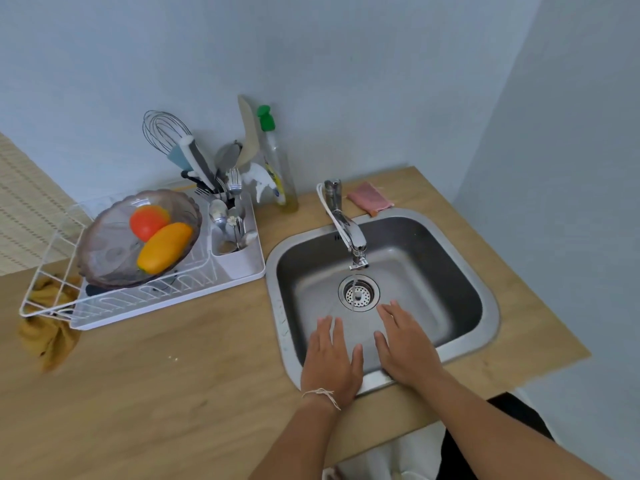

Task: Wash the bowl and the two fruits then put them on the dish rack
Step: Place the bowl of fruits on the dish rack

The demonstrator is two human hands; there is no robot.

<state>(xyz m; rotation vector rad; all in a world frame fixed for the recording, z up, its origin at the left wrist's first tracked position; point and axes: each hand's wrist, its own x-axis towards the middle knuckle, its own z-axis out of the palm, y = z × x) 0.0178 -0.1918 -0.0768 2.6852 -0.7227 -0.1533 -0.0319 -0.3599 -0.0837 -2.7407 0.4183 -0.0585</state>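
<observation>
A clear purplish glass bowl [107, 251] leans tilted in the white dish rack [145, 299] at the left. Inside it lie a round orange-red fruit [148, 220] and a long yellow-orange fruit [164, 247], touching each other. My left hand [330, 358] and my right hand [405, 341] hover flat and empty over the front of the steel sink [481, 327], fingers spread, just short of the drain [358, 293]. A thin stream of water runs from the tap [348, 230] onto the drain.
The rack's cutlery holder [230, 233] holds spoons, forks, a whisk and knives. A dish soap bottle [277, 168] with a green cap stands behind the rack. A pink sponge [370, 199] lies behind the sink. A yellow cloth [48, 337] hangs at the rack's left end.
</observation>
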